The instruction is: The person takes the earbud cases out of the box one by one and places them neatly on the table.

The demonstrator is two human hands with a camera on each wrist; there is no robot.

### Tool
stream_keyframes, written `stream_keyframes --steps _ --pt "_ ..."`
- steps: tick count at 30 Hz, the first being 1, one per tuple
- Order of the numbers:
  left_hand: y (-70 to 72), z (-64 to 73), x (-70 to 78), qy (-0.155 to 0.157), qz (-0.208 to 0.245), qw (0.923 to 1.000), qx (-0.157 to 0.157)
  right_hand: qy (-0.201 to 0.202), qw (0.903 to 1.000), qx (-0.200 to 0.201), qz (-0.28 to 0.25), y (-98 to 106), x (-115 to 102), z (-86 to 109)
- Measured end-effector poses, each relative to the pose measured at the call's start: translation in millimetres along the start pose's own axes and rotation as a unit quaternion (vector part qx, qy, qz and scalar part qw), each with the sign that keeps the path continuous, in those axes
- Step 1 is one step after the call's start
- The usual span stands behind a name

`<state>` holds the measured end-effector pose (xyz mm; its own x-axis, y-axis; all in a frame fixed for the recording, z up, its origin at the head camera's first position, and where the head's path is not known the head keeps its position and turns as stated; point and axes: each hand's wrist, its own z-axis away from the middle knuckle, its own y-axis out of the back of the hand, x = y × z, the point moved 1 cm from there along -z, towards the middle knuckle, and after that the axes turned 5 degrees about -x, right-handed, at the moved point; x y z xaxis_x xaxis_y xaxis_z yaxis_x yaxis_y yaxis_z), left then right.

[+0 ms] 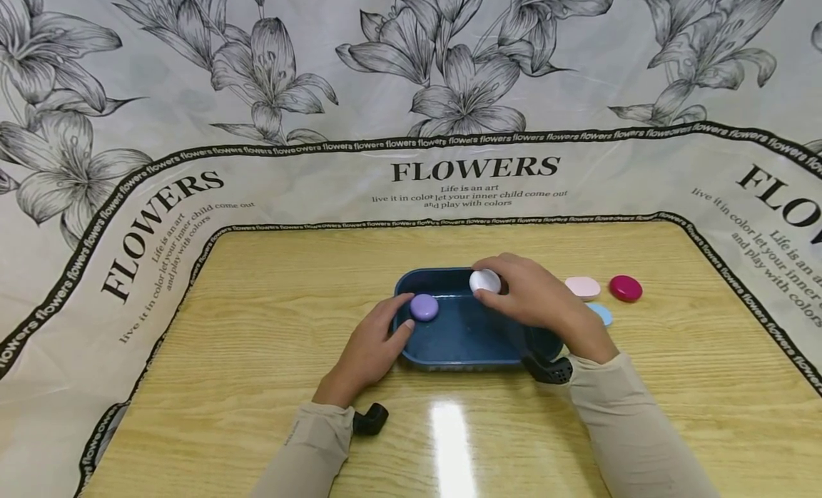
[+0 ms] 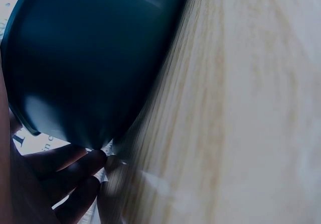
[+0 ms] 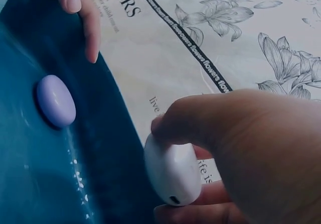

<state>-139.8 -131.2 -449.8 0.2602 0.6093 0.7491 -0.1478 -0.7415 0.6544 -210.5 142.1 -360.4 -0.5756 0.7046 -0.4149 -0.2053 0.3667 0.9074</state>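
A dark blue tray (image 1: 464, 344) with rounded corners stands on the table. My left hand (image 1: 372, 344) grips its left end, the thumb and a finger over the rim; in the left wrist view other fingers (image 2: 75, 176) lie against the outside wall. Inside the tray, near that hand, lies a smooth purple oval disc (image 1: 424, 307). Over the tray's far right part, my right hand (image 1: 529, 291) pinches a white rounded disc (image 1: 485, 281) between thumb and fingers. The right wrist view shows a small dark slot on this white disc (image 3: 173, 171).
Right of the tray lie a pale pink rounded piece (image 1: 583, 288), a magenta disc (image 1: 626, 288) and a light blue piece (image 1: 601, 314), partly hidden by the right arm. A flower-printed cloth (image 1: 308, 187) borders the wooden table (image 1: 270, 327) behind and at the sides.
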Motion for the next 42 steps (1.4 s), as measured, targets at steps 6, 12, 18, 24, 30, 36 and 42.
stream_keyframes --steps 6,12,18,24,30,36,42 --pt "-0.5 -0.7 0.0 0.001 -0.001 1.0000 -0.002 -0.022 0.9995 0.019 0.006 1 6 8.3" --pt "-0.2 -0.5 -0.6 0.003 0.000 1.0000 -0.003 -0.035 0.9990 0.027 0.001 3 10 14.9" --pt "-0.2 0.6 -0.7 0.003 0.000 1.0000 -0.005 -0.050 0.9980 0.038 0.003 7 14 23.0" --pt "0.5 0.8 0.0 0.000 0.001 1.0000 -0.005 -0.062 0.9964 0.057 0.013 15 21 33.8" --pt "1.3 -0.1 0.4 -0.001 0.001 1.0000 -0.003 -0.049 0.9957 0.076 0.019 22 28 43.8" --pt "1.1 0.1 0.1 -0.007 0.001 1.0000 0.000 -0.038 0.9949 0.092 0.013 25 34 51.8" --pt "1.3 0.3 1.1 -0.005 0.003 1.0000 0.000 -0.042 0.9942 0.098 0.013 30 39 58.0"
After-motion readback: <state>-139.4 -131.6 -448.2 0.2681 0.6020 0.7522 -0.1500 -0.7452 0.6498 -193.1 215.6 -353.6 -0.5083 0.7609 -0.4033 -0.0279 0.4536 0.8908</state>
